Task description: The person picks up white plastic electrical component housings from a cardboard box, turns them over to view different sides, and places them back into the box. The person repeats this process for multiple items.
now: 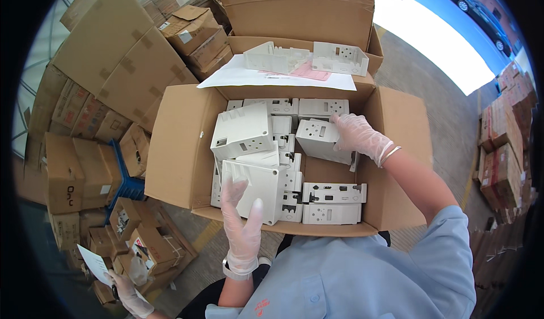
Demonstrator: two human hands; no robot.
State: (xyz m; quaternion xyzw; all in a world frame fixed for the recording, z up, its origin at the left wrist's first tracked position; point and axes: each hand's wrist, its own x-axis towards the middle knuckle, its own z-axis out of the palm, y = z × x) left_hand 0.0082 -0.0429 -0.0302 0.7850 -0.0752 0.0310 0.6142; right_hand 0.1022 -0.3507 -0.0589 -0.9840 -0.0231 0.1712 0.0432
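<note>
An open cardboard box (pixel 170 143) in front of me holds several white plastic housings with holes and slots. My right hand (pixel 362 140), in a clear glove, grips the right edge of a tilted white plastic housing (pixel 322 138) inside the box. My left hand (pixel 241 225), also gloved, is raised palm up with its fingers spread and holds nothing. It is nearest to a loose white housing (pixel 258 188) lying on top of the others at the left. Above that, another tilted housing (pixel 242 131) rests on the pile. Two upright housings (pixel 334 212) stand in the box's near right corner.
Beyond the box, two housings (pixel 340 58) lie on white and pink papers (pixel 226 76) over another open carton (pixel 294 7). Stacked cartons (pixel 68 171) and a blue pallet (pixel 129 186) stand at left. A co-worker's gloved hand (pixel 129 296) holds a paper. More cartons (pixel 501 171) line the right.
</note>
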